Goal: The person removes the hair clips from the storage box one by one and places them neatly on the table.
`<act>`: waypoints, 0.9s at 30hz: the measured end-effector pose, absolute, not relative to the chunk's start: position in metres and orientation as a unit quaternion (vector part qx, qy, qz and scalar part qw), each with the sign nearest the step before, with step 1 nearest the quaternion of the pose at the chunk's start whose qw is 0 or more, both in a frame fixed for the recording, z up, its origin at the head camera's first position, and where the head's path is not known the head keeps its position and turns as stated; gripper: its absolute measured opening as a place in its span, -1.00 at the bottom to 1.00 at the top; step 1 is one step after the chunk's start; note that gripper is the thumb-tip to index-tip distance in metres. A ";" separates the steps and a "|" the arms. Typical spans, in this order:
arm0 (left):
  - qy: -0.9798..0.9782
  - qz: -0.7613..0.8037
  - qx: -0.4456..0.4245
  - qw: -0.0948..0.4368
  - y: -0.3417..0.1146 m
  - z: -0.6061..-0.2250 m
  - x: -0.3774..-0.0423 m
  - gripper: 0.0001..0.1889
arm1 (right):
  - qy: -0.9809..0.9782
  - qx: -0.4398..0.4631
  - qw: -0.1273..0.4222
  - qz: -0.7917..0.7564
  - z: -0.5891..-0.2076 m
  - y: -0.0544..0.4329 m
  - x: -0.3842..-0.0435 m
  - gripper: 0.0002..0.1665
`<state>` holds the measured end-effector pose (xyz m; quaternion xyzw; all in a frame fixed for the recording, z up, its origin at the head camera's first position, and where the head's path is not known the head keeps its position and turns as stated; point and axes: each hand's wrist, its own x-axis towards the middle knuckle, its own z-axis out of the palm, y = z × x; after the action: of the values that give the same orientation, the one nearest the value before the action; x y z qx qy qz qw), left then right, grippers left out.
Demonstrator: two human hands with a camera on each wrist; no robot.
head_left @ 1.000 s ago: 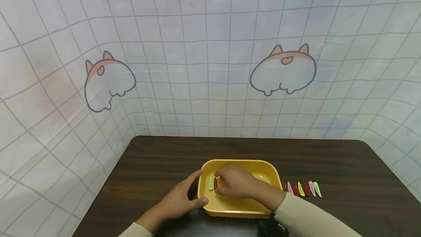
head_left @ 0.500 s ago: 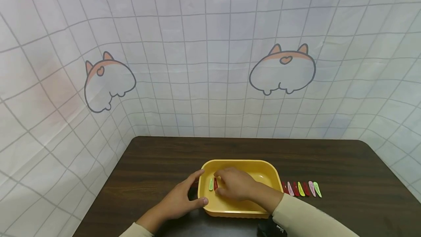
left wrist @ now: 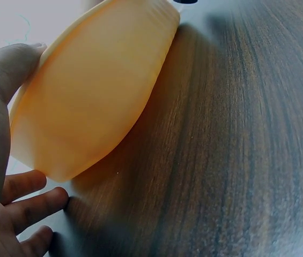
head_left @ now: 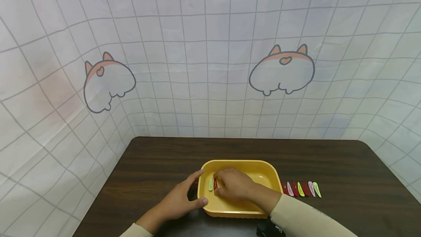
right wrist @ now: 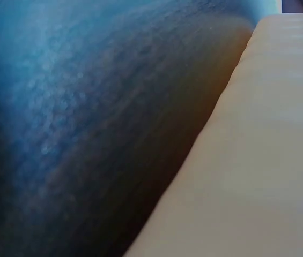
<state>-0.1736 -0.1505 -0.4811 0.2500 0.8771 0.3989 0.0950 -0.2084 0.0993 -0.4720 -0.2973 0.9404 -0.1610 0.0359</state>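
A yellow plastic tray (head_left: 240,207) sits on the dark table. My left hand (head_left: 178,199) holds its left end, thumb at the near corner and fingers at the far one; the left wrist view shows the thumb (left wrist: 20,61) at the rim and three fingers by the outer wall. Inside the tray, my right hand (head_left: 235,184) grips a red hair clip (head_left: 215,183) between index finger and thumb at its two ends. A light green hair clip (head_left: 211,184) lies just left of it. The right wrist view catches only the tray's outer wall (right wrist: 258,144) and tabletop.
Right of the tray lies a row of several hair clips, among them a yellow one (head_left: 300,189), a pink one (head_left: 311,189) and a green one (head_left: 317,189). A grid-patterned curtain (head_left: 197,83) hangs behind the wooden table (head_left: 158,160).
The right forearm has shifted slightly left, and the right hand's fingers have edged closer around the red hair clip. The left hand and the tray have stayed put.
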 end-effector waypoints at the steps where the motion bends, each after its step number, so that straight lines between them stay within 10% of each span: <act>1: 0.877 0.400 0.250 0.096 -0.150 -0.481 -0.174 -0.08 | 0.940 -0.297 0.036 -0.160 -0.472 0.099 -0.209 -0.40; 27: 0.878 0.398 0.246 0.099 -0.151 -0.481 -0.174 -0.10 | 0.941 -0.298 0.041 -0.157 -0.472 0.099 -0.209 -0.31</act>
<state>-0.1740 -0.1508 -0.4805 0.2458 0.8781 0.3983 0.0992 -0.2087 0.0990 -0.4722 -0.2981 0.9406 -0.1571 0.0411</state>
